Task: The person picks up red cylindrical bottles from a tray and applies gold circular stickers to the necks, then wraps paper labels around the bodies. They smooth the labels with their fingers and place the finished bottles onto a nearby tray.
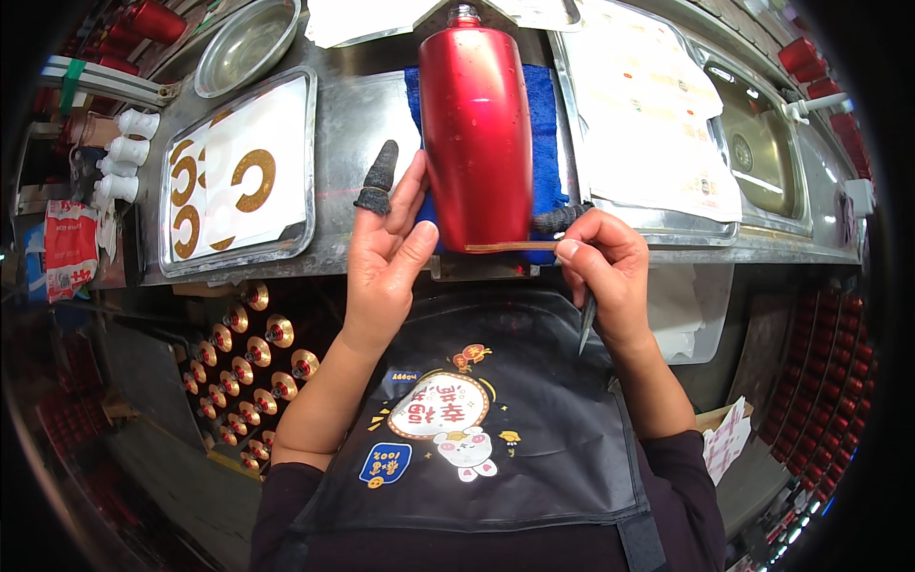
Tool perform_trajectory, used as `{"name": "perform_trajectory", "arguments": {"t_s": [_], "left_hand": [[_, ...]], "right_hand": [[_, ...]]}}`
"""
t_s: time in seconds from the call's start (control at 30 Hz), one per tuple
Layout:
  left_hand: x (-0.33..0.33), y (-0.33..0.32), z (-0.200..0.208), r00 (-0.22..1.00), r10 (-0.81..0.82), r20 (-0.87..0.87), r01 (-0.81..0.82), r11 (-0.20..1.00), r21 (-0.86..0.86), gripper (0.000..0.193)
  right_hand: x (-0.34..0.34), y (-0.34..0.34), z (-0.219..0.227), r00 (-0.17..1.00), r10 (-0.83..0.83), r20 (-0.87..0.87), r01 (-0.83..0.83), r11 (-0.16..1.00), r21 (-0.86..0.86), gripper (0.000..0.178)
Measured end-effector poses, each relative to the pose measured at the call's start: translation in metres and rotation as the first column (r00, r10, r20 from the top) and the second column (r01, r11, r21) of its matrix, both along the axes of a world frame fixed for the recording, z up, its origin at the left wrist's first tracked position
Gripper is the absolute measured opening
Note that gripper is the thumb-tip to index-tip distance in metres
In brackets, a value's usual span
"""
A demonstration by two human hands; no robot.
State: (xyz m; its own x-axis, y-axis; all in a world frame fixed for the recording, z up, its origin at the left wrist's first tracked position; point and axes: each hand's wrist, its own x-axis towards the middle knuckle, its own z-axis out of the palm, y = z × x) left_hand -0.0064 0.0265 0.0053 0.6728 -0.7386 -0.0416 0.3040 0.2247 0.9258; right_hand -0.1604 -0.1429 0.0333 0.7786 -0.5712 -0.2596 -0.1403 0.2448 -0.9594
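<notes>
A glossy red bottle [477, 133] lies on a blue cloth [545, 124], its neck pointing away from me and its base toward me. My left hand [386, 253] is beside the bottle's left side, palm up and fingers stretched out; a dark fabric cover is on one finger. Between thumb and fingers, my right hand [610, 262] pinches a thin gold-brown strip [510, 247] that runs along the bottle's base. A dark pointed tool, like tweezers [588, 324], also sticks out below that hand. One right finger wears a dark cover too and rests by the bottle's right side.
On the left, a metal tray [310, 172] holds a white sheet with gold C-shaped pieces [254, 179]. Behind it stands a metal bowl [250, 48]. White printed sheets [648, 114] lie on the right, beside a sink [753, 143]. Several gold-topped bottles [278, 331] stand below the counter.
</notes>
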Motion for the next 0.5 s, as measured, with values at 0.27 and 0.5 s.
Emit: {"name": "perform_trajectory", "arguments": {"t_s": [0.27,0.5], "left_hand": [[-0.009,-0.007,0.001,0.971,0.007,0.239,-0.018,0.999,0.045,0.077],[-0.012,-0.009,0.003,0.970,0.024,0.242,-0.047,0.995,0.091,0.080]], "right_hand": [[-0.002,-0.002,-0.003,1.000,0.008,0.004,-0.008,1.000,0.014,0.012],[-0.002,-0.002,-0.006,1.000,-0.004,0.003,0.004,1.000,0.027,0.011]]}}
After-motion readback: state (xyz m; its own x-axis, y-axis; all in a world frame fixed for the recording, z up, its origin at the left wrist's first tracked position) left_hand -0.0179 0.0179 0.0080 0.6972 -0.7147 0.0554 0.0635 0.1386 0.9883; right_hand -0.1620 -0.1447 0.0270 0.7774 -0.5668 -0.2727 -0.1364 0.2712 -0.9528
